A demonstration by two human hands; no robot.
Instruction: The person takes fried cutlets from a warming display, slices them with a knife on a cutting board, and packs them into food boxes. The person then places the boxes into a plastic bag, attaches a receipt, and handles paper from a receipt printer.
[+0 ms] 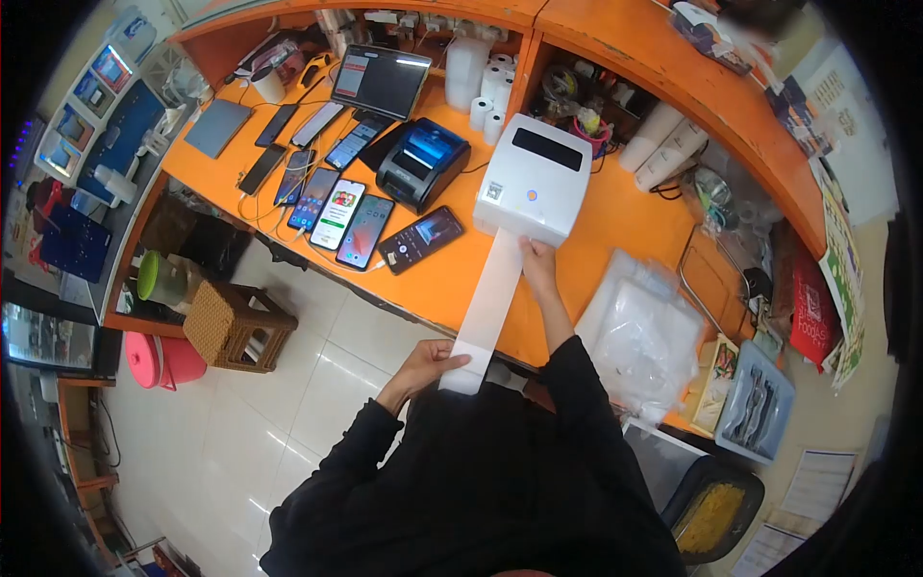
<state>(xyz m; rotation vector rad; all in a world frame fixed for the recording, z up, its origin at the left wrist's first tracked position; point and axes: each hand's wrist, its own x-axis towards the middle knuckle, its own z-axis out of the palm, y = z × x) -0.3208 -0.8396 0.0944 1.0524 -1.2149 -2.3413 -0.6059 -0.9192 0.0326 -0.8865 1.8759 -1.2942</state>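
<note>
A long white label strip [488,306] hangs out of the front of a white label printer [538,173] and runs down toward me past the table's front edge. My left hand [425,368] pinches the strip close to its free end, thumb on top. Up by the printer's outlet, my right hand [540,264] is closed at the strip's right edge; part of its grip is hidden. A black receipt printer [423,165] stands to the left of the label printer. Beside it lies a phone [423,240] with a lit screen.
Several phones with charging cables lie on the orange table [442,288], before a tablet [380,82]. Paper rolls [493,125] stand behind. On the right are clear plastic bags [639,337] and a blue tray [757,404] of cutlery. A woven stool [236,327] stands on the floor.
</note>
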